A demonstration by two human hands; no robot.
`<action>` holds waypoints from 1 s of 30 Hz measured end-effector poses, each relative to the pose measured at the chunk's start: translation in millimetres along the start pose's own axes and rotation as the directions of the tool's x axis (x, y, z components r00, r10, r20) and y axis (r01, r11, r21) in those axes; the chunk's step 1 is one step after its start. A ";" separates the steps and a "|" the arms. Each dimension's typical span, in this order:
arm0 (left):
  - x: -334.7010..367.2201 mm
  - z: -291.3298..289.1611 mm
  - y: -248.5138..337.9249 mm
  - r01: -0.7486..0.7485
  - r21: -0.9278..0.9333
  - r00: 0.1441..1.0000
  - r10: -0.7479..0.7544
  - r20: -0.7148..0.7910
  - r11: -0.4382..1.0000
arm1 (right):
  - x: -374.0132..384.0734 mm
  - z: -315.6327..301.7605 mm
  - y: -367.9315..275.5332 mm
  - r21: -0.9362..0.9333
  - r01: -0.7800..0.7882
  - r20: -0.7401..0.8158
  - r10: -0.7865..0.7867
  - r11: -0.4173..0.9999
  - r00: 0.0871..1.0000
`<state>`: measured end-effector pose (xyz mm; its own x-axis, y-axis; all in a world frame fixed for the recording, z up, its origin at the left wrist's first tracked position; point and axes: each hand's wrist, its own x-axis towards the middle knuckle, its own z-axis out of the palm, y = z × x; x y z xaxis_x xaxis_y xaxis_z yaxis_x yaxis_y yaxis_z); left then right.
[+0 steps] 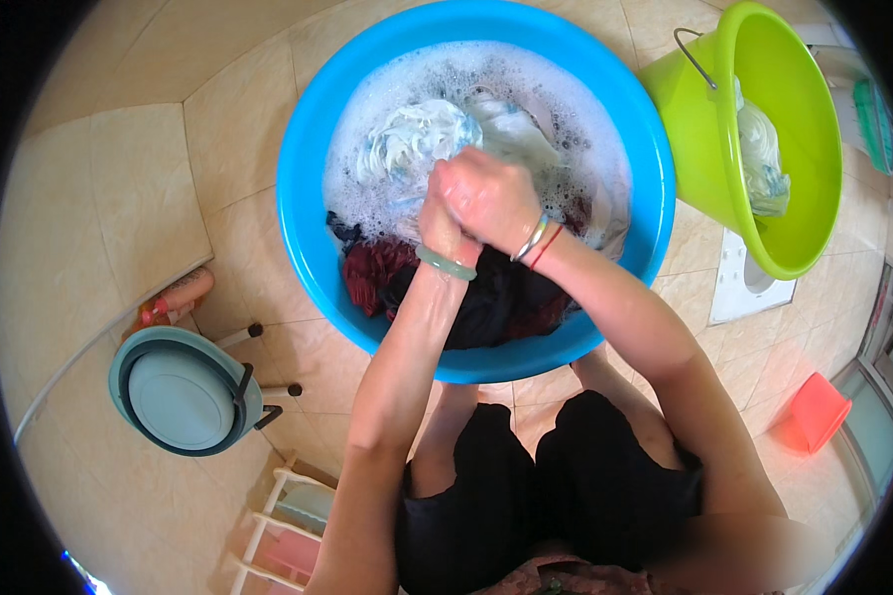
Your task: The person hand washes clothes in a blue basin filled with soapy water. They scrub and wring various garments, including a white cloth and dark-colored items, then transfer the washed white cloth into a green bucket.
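Observation:
A wide blue basin (301, 260) holds foamy water and laundry. Above its middle my two wet hands are closed and pressed against each other. My right hand (488, 198), wearing a silver bangle and a red cord, covers part of my left hand (437, 213), which has a pale green bangle at the wrist. A white cloth with light blue patches (417, 139) bunches up in the suds right at the fingers, and both hands appear to grip it. What lies inside the palms is hidden. Nearer me, dark red cloth (375, 273) and black cloth (491, 302) lie wet in the basin.
A lime green bucket (690, 129) with a white cloth (761, 149) inside stands tilted-looking at the right. White floor fixture (729, 288) beneath it. Grey-green basin (184, 397) and pink bottle (184, 293) are left; a red container (819, 412) is right.

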<state>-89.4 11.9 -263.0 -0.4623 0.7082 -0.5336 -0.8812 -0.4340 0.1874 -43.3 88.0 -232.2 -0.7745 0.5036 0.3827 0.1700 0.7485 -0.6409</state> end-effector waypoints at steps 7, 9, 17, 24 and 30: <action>-0.4 0.6 14.9 0.216 0.130 0.958 -0.184 -0.222 0.968 | -11.8 -16.8 -1.3 0.017 -0.169 0.008 0.169 0.985 0.986; 4.2 -38.0 31.3 0.289 0.186 0.953 -0.264 -0.151 0.939 | -19.0 -23.9 -33.2 0.008 0.011 0.116 -0.012 1.000 0.993; -27.6 48.9 -9.9 0.093 0.470 0.940 0.077 -0.331 0.878 | -24.6 -10.9 52.9 -0.251 -0.054 0.142 0.092 0.967 0.986; -39.9 40.5 -18.2 -0.126 0.923 0.992 0.066 0.109 0.364 | 12.5 -67.0 50.4 -0.003 -0.563 0.523 0.481 0.826 0.703; -55.1 27.8 -7.4 -0.123 0.941 0.991 0.085 0.101 0.315 | 34.4 -69.1 28.7 -0.311 -0.486 0.297 0.569 0.817 0.767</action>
<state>-60.1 -8.4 -212.0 -0.5427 0.7216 -0.4298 -0.3138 0.3005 0.9007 -23.0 156.7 -191.5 -0.6782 0.6839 -0.2688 0.7045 0.5011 -0.5026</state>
